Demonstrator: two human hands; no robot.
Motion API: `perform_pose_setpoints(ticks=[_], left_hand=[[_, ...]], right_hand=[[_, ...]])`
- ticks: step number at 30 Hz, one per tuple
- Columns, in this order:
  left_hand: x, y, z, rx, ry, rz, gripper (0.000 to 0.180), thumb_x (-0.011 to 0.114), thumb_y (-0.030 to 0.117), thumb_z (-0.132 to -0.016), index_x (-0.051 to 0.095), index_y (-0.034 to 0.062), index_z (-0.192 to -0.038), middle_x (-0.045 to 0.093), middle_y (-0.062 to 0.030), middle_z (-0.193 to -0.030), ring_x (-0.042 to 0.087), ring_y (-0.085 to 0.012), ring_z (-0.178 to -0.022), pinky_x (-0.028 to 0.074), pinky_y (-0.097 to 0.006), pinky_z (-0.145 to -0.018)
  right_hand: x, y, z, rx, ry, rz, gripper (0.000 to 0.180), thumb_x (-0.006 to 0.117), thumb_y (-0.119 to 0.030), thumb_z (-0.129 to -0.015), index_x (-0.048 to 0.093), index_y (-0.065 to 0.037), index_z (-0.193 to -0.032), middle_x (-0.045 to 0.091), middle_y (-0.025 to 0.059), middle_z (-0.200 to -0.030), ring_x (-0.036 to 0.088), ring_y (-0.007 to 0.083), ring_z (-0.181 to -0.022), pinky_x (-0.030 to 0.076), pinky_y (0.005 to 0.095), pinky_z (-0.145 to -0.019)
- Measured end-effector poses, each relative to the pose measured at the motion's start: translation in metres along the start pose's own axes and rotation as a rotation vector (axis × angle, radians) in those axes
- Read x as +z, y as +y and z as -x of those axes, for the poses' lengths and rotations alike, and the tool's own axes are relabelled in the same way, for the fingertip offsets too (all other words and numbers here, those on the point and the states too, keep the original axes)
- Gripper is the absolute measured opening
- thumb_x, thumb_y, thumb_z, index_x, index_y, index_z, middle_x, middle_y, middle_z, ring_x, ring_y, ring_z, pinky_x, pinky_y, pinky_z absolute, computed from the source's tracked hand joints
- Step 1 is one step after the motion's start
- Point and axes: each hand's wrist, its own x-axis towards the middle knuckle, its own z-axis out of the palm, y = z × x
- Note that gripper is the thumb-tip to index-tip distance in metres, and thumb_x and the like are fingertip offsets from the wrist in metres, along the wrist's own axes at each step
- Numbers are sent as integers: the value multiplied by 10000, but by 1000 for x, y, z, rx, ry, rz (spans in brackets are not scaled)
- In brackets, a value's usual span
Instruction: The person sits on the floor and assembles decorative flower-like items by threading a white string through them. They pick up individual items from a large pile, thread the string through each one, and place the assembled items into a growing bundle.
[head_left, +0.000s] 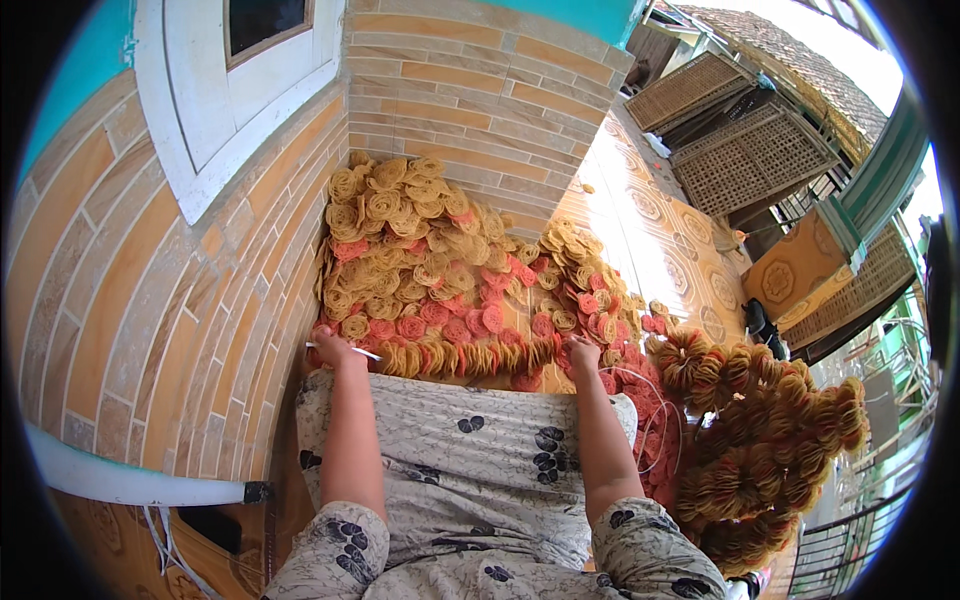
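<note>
A row of thin round lacy crackers [465, 358], tan with some red, stretches sideways between my two hands, threaded close together. My left hand [333, 346] is closed on a thin white stick [367, 353] at the row's left end. At the other end my right hand [581, 353] is closed, pinching what looks like the white cord. A loop of that cord [668, 404] hangs to the right of my right forearm. Just beyond the row, a big heap of loose tan crackers [385, 220] and red crackers [480, 318] covers the floor.
Several bundles of threaded crackers [760, 440] lie at the right. A tiled wall [90, 250] with a white door [240, 90] rises on the left. Woven racks [755, 160] lean at the far right. A white tube [140, 480] and a dark phone-like object [210, 527] are at lower left.
</note>
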Motion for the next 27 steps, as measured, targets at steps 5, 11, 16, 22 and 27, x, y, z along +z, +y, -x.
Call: perform_pose_setpoints(ticks=[5, 11, 16, 22, 27], left_hand=[[0, 3, -2, -179, 61, 115, 494, 312, 496, -985, 502, 87, -1187, 540, -38, -1104, 487, -170, -918, 373, -349, -807], [8, -7, 15, -254, 43, 223, 495, 258, 508, -993, 514, 95, -1089, 480, -26, -772, 315, -140, -540, 307, -280, -531], [17, -19, 42, -363, -133, 172, 490, 259, 475, -1011, 466, 51, -1142, 387, -21, -737, 258, -149, -559, 304, -285, -535], [19, -27, 75, -268, -370, -6, 428, 274, 463, -1013, 376, 85, -840, 313, -6, -685, 254, -136, -551, 274, -314, -513], [20, -23, 86, -187, -485, -85, 455, 286, 458, -1013, 282, 117, -712, 222, 12, -618, 198, -134, -504, 244, -313, -486]], right_hand=[[23, -73, 46, -382, -109, 193, 68, 595, 21, -841, 653, 25, -878, 671, 65, -793, 606, 123, -694, 478, 257, -663], [37, -225, 133, -843, -199, 186, 76, 552, -7, -903, 595, 43, -864, 651, 92, -867, 603, 116, -753, 479, 255, -706], [63, -306, 175, -1053, -198, 360, 127, 564, -56, -910, 562, 37, -823, 656, 96, -850, 613, 115, -738, 480, 262, -705], [84, -289, 160, -973, -334, 438, 108, 540, -48, -909, 597, 38, -939, 651, 108, -776, 652, 148, -737, 491, 273, -664], [86, -210, 135, -742, -376, 623, 95, 396, -29, -955, 458, 42, -953, 586, 174, -843, 666, 256, -768, 564, 345, -630]])
